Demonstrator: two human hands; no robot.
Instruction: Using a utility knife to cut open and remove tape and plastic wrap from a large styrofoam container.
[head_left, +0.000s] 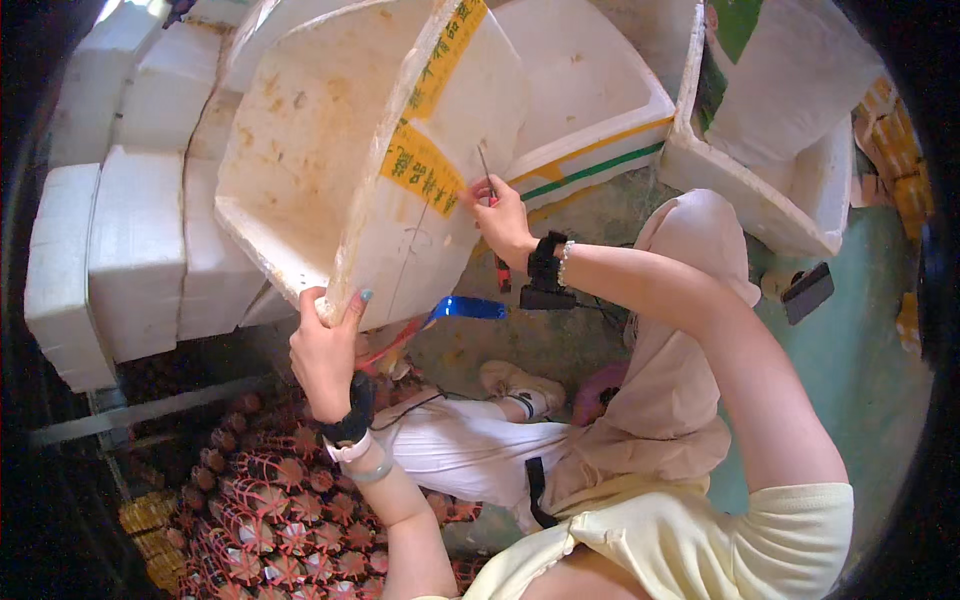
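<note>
My left hand (328, 349) grips the lower rim corner of a stained white polystyrene foam box (300, 142), which is tilted up on its side before me. In my right hand (501, 217) is a thin-bladed cutter with a red handle (502, 274); its blade points up beside the box's outer wall. Yellow tape (424, 176) bearing writing runs along that wall, and my right fingertips are near its lower end. A blue ribbon-like strip (471, 307) hangs beneath the box, with a red strand joined or close to it.
White foam boxes (139, 255) are stacked at left. Another open foam box (585, 97) with green and yellow tape stands behind, and one with a white sheet (802, 82) is at right. Red-netted bundles (285, 517) lie lower left. A phone-like dark device (808, 292) is by my knee.
</note>
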